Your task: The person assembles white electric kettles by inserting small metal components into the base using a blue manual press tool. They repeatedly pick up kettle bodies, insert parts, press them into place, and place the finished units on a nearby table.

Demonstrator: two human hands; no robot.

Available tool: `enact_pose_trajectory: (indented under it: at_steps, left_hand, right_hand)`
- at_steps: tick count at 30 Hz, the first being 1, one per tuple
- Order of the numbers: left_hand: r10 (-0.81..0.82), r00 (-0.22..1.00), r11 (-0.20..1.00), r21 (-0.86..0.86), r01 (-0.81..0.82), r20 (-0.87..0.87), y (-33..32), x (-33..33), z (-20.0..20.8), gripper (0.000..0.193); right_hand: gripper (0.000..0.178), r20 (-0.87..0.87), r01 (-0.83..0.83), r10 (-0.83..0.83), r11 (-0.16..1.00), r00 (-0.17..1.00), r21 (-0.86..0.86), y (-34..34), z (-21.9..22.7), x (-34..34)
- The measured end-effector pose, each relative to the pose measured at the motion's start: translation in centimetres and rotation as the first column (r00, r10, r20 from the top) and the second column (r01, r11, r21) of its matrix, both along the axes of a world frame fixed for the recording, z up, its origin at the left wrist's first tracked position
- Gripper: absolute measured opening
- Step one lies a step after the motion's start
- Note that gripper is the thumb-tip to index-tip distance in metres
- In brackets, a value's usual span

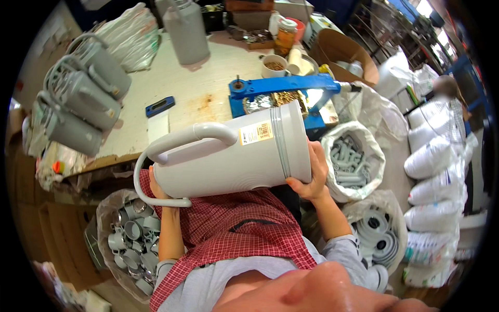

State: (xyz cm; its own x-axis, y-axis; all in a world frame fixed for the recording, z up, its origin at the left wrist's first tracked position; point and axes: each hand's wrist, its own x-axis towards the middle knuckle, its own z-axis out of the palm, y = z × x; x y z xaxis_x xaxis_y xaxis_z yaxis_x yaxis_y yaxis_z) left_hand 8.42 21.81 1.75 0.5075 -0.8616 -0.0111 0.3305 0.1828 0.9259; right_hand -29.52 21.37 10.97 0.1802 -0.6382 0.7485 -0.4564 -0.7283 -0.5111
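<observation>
A large grey plastic jug (223, 161) lies on its side across my lap, in front of the table edge. It has a curved side handle (192, 136), a thin bent loop (140, 182) at its left end and a pale label near its right end. My left hand (157, 186) grips the left end, its fingers partly hidden behind the jug and loop. My right hand (315, 171) is wrapped round the wide right end, thumb on the lower side and fingers behind. Just beyond the jug stands a blue hand press (286, 84) with small gold-coloured parts by it.
Several similar jugs (86, 99) stand at the table's left, and another jug (186, 36) at the back. A blue tool (160, 106) lies on the table. Bags of grey parts (351, 161), (377, 234) sit at right; a bag of cup-shaped parts (132, 239) sits at left.
</observation>
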Motion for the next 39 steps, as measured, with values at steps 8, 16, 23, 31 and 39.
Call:
enact_pose_trajectory:
  at_steps: [8,16,23,31,39]
  left_hand:
    - [0.3,0.941,0.938,-0.129,-0.32,-0.154,3.5,2.7,2.4,0.038]
    - [0.535,0.751,0.84,-0.34,-0.423,0.387,10.8,7.8,6.9,0.053]
    - [0.684,0.708,0.695,-0.142,-0.705,-0.174,12.6,12.2,5.1,0.055]
    - [0.336,0.894,0.894,-0.197,-0.402,-0.295,12.7,9.9,7.5,0.051]
    - [0.565,0.788,0.794,-0.097,-0.6,-0.244,12.3,14.4,2.1,0.044]
  right_hand:
    - [0.08,0.086,-0.256,0.255,0.967,0.963,0.004,-2.0,-0.8,3.3]
    - [0.063,0.537,-0.525,0.024,0.245,0.843,0.815,-7.4,-5.1,9.4]
    - [0.096,0.627,-0.669,0.381,0.673,0.68,0.316,-13.1,0.1,13.2]
    - [0.095,0.517,-0.685,0.476,0.636,0.711,0.356,-14.6,-0.9,17.8]
    - [0.08,0.557,-0.686,0.441,0.624,0.704,0.374,-12.6,-1.4,18.8]
